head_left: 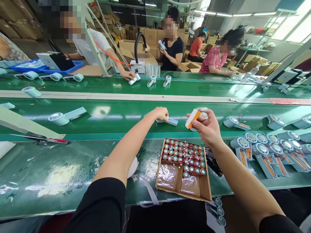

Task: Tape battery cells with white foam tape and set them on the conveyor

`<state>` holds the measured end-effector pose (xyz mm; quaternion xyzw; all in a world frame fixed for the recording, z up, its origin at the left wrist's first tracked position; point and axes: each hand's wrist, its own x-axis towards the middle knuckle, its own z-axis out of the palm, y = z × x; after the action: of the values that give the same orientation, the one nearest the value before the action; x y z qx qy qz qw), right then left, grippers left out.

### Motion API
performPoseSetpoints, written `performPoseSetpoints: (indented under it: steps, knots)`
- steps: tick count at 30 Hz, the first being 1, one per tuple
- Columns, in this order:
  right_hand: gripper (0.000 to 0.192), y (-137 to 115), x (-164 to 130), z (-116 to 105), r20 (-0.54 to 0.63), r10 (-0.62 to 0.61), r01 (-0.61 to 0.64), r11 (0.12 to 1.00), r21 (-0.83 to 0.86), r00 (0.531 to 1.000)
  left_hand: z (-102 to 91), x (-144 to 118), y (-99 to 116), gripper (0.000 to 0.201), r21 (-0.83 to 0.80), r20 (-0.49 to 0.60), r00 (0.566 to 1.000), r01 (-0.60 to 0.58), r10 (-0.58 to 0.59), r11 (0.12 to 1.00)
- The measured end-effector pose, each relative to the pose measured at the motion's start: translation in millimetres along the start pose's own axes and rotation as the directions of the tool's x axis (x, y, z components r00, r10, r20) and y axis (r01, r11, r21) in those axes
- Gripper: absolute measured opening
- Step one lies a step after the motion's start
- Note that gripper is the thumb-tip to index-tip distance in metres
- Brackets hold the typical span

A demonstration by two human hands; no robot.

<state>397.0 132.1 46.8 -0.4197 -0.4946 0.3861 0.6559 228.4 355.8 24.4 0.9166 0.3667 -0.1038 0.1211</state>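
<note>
My left hand (161, 114) reaches over the near belt, its fingers closed at a light-blue handheld fan housing (173, 122) whose round head is partly hidden beneath them. Between the thumb and fingers of my right hand (207, 126), raised above the belt's near edge, is a white-and-orange block (193, 119). Part of a pale round piece shows behind that hand. Below and between my arms, a cardboard tray (159, 181) holds rows of small round cells (175, 152) with red wires. Some of its compartments show only clear plastic lining.
Several fan housings with orange strips (261, 149) crowd the bench at right. More fan housings (59, 119) lie along the green belt (116, 111). A red-handled tool (58, 141) and a white strip (151, 191) are at left. Co-workers (171, 45) work across the line, one hand (128, 75) on a fan.
</note>
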Motion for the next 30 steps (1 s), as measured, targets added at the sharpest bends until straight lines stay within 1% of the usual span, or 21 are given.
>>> performPoseSetpoints:
  steps: [2,3,5,7,8,10,13,16,18,20,23,25,26,27,28,29,30]
  knots:
    - [0.056,22,28,-4,0.079,-0.013,0.029,0.978,-0.207,0.997,1.0,-1,-2,0.028,-0.016,-0.023,1.000,-0.006,0.005,1.000]
    - [0.053,35,41,-6,0.118,-0.004,0.044,0.940,-0.339,0.993,2.4,-2,-3,0.028,-0.021,-0.043,0.999,-0.008,0.007,1.000]
    - [0.045,59,62,-8,0.188,0.042,0.073,0.823,-0.563,0.981,6.0,-3,-3,0.029,-0.026,-0.090,0.996,-0.006,0.003,1.000]
    - [0.038,79,76,-8,0.245,0.098,0.101,0.720,-0.687,0.965,9.4,-4,-2,0.030,-0.033,-0.122,0.992,0.006,-0.010,0.999]
    - [0.036,85,80,-8,0.268,0.122,0.117,0.678,-0.726,0.956,11.0,-3,-2,0.029,-0.038,-0.132,0.991,0.014,-0.018,0.999]
    - [0.032,93,84,-8,0.312,0.172,0.166,0.564,-0.809,0.934,14.1,-2,-1,0.028,-0.052,-0.147,0.988,0.030,-0.037,0.998]
    - [0.028,95,85,-11,0.366,0.263,0.248,0.392,-0.886,0.893,19.9,3,3,0.028,-0.085,-0.171,0.983,0.050,-0.064,0.995]
    - [0.034,95,87,-14,0.406,0.351,0.324,0.269,-0.907,0.844,27.1,9,10,0.033,-0.125,-0.193,0.976,0.073,-0.097,0.989]
    - [0.037,96,90,-12,0.434,0.402,0.376,0.219,-0.901,0.806,31.1,11,15,0.037,-0.150,-0.205,0.971,0.089,-0.119,0.985]
    - [0.037,96,96,-5,0.458,0.442,0.421,0.184,-0.888,0.771,32.2,10,20,0.041,-0.172,-0.215,0.967,0.098,-0.134,0.980]
    - [0.034,90,106,9,0.466,0.478,0.457,0.144,-0.878,0.744,25.1,2,26,0.039,-0.195,-0.227,0.965,0.089,-0.133,0.977]
    - [0.035,79,111,13,0.462,0.471,0.457,0.133,-0.880,0.752,15.8,-9,30,0.032,-0.203,-0.246,0.963,0.057,-0.107,0.978]
    - [0.037,72,110,12,0.455,0.450,0.448,0.129,-0.884,0.768,11.6,-19,31,0.030,-0.204,-0.267,0.959,0.038,-0.092,0.978]
    - [0.041,64,107,9,0.443,0.417,0.432,0.126,-0.893,0.794,9.2,-31,31,0.032,-0.203,-0.297,0.952,0.019,-0.080,0.979]
    - [0.043,55,99,1,0.423,0.373,0.407,0.124,-0.905,0.826,9.8,-48,30,0.037,-0.203,-0.332,0.941,0.004,-0.072,0.979]
    - [0.045,46,86,-9,0.393,0.322,0.373,0.123,-0.919,0.861,14.5,-70,27,0.043,-0.204,-0.364,0.929,-0.007,-0.069,0.979]
    - [0.047,38,67,-23,0.357,0.278,0.336,0.122,-0.934,0.892,23.8,-98,22,0.048,-0.207,-0.395,0.917,-0.020,-0.065,0.978]
